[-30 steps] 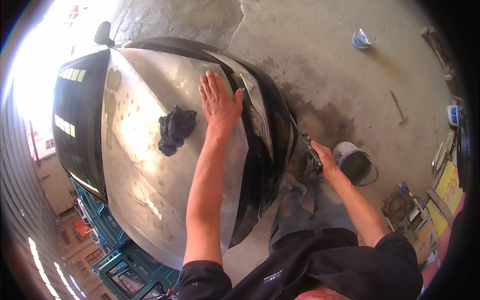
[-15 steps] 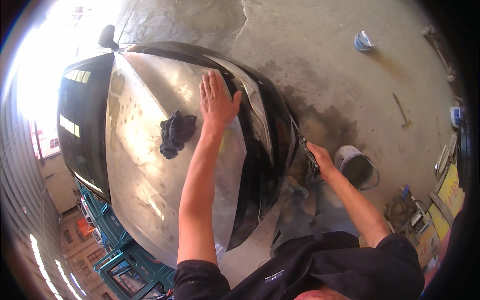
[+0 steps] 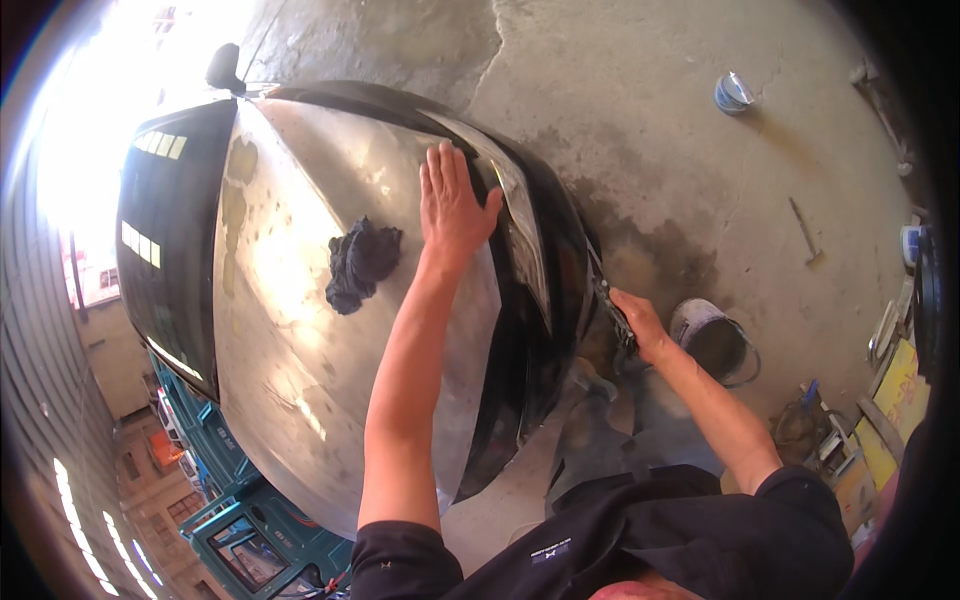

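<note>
My left hand point(image 3: 459, 215) lies flat on the bare-metal hood point(image 3: 290, 330) of a car, close to its front edge by the headlight point(image 3: 510, 215). Its fingers are stretched out and the thumb is spread. A crumpled dark cloth point(image 3: 364, 264) rests on the hood to the left of this hand. My right hand point(image 3: 640, 325) is closed around a long, narrow dark tool point(image 3: 613, 308), held low beside the black front bumper point(image 3: 575, 290). The fingers cover part of that tool, so its exact kind is unclear.
A bucket point(image 3: 697, 325) of dark liquid stands just beyond my right forearm. On the wet-stained concrete floor are a blue tub point(image 3: 733, 94) and a hammer-shaped tool point(image 3: 804, 232). Scrap and boards point(image 3: 880, 428) pile at the right. A teal truck point(image 3: 255, 540) sits beyond the hood.
My left hand has slid slightly right over the hood, toward the headlight. The right hand keeps its grip on the dark tool, almost in place. The whole view has shifted a little.
</note>
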A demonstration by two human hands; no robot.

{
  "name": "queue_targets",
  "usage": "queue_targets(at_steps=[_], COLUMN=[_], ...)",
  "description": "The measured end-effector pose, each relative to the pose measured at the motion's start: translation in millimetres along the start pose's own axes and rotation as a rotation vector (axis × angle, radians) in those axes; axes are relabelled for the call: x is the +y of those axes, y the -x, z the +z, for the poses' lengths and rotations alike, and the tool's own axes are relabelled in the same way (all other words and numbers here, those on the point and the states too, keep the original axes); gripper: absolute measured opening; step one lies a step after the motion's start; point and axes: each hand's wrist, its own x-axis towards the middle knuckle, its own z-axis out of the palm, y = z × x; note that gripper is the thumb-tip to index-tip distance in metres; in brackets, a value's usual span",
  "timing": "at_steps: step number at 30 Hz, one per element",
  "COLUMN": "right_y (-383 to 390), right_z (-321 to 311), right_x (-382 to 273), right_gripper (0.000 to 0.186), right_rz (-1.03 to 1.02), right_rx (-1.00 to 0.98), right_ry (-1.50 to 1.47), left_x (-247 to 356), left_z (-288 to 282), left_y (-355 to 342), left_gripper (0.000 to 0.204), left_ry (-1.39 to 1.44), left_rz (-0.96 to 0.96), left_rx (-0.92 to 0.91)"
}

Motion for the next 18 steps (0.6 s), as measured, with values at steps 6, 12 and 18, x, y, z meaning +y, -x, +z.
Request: queue_targets(at_steps=[6,12,18], right_y=[10.8,34.1,52.6], right_z=[2.4,9.9,15.8], right_x=[-0.5,9.4,17.0], right_gripper=[0.034,0.033,0.031], right_rz=[-0.015,0.019,-0.002], right_rx=[0.033,0.043,0.076], right_ry=[-0.032,-0.031,0.024], left_x=[-4.8,29.5,61.8], left_z=[7.5,-3.8,-13.7], left_y=[12.4,94.8,168.0], left_gripper=[0.094,0.091,0.09], left_ry=[0.071,0.12,0.157], left_rz=[0.019,-0.058,-0.182], left_rx=[0.085,0.147,0.128])
